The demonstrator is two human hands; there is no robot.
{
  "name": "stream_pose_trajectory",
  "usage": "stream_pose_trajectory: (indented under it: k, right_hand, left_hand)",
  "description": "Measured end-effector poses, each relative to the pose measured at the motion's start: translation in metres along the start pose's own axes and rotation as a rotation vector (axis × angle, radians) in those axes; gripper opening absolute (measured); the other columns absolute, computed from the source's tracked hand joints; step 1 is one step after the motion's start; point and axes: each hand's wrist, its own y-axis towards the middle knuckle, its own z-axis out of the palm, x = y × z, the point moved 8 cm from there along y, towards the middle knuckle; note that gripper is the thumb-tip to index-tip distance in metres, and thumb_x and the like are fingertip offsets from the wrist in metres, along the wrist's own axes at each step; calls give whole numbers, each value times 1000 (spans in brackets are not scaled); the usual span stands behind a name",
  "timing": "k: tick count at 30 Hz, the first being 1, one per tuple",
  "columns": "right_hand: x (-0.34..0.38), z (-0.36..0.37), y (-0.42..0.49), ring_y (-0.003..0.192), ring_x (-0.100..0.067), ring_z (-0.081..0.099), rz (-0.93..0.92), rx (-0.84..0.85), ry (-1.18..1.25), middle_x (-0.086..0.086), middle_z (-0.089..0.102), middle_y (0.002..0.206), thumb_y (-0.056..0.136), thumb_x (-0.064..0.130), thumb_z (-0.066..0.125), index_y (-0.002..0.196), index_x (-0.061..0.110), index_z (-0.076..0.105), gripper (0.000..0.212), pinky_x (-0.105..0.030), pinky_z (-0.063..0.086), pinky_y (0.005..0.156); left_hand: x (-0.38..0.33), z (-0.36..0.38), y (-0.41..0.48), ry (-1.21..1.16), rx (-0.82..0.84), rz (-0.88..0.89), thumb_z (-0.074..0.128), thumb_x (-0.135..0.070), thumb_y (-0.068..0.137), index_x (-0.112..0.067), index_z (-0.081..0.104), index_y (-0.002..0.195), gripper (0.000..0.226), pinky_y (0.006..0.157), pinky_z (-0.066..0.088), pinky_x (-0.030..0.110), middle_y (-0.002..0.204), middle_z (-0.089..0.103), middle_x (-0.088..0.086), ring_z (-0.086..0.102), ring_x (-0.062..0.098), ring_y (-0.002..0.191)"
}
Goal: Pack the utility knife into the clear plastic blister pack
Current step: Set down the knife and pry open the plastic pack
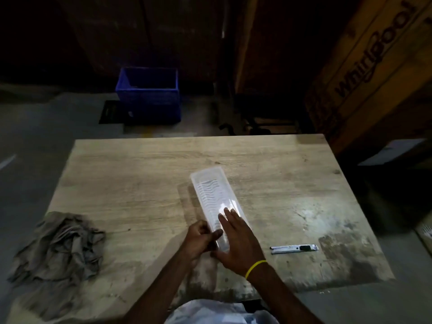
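A long clear plastic blister pack point(214, 197) lies on the wooden table point(140, 174), running from near me toward the far side. My left hand point(198, 242) pinches its near left edge. My right hand point(236, 239), with a yellow band at the wrist, rests flat on top of the pack's near end with the fingers spread. The utility knife point(294, 249), silver with a black slider, lies by itself on the table to the right of my right hand. Neither hand touches it.
A crumpled grey cloth point(58, 244) lies at the table's left edge. On the floor beyond the table stands a blue crate point(149, 94). A large cardboard box point(374, 66) leans at the far right. The room is dark.
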Motion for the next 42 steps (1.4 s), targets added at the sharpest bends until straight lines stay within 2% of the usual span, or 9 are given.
stream_pose_trajectory:
  k: [4,8,15,17,21,23,35,40,42]
  right_hand:
    - [-17,9,-20,147,-38,18,155,109,-178,-19,22,158,55,61,70,150,8,27,117,-51,22,118]
    - [-35,21,-37,134,-47,40,289,172,-243,-25,41,148,33,69,74,142,6,39,131,-58,44,101]
    - [-41,36,-39,120,-52,53,346,322,-303,-30,55,133,27,52,81,131,1,55,118,-61,51,84]
    - [-40,39,-39,124,-55,47,371,380,-300,-33,49,138,36,46,81,135,-1,51,114,-66,47,88]
    - [-34,34,-34,143,-55,1,331,419,-275,-33,3,157,74,33,68,152,1,5,105,-68,14,111]
    - [-32,30,-33,144,-53,-4,341,436,-277,-33,-3,157,79,31,66,152,1,0,103,-67,10,112]
    - [-29,24,-28,145,-50,6,364,470,-256,-32,8,157,75,32,70,152,0,7,104,-64,18,112]
    - [-42,10,-42,127,-41,52,149,371,-330,-24,50,141,42,54,81,138,5,50,111,-48,54,87]
    - [-52,6,-44,139,-36,38,6,384,-324,-20,38,152,54,40,80,145,6,39,105,-50,43,104]
  left_hand:
    - [12,29,1,87,65,-15,80,0,76,-7,61,87,23,48,53,30,68,70,4,68,18,58]
    - [11,39,1,148,67,-14,83,-6,74,2,62,100,34,56,58,36,90,73,21,71,28,73]
    - [15,44,0,131,42,5,77,-2,79,2,60,101,28,49,54,29,84,73,14,70,18,62]
    - [15,44,0,139,44,9,76,-1,80,1,59,99,25,47,53,28,78,71,11,68,15,58]
    - [14,44,1,149,37,13,76,-2,81,3,59,100,26,48,54,29,72,69,5,67,14,55]
    - [14,44,1,161,37,13,77,-4,81,5,60,102,29,48,54,29,73,70,5,68,14,55]
    - [17,42,12,151,71,-3,79,-4,79,1,63,106,32,60,59,35,104,73,24,73,29,80]
    - [9,38,20,182,73,29,83,-3,72,0,62,98,34,54,57,31,96,73,20,73,22,71]
    - [-2,34,27,196,39,70,85,-1,70,-2,58,97,38,54,58,32,90,70,18,71,19,66]
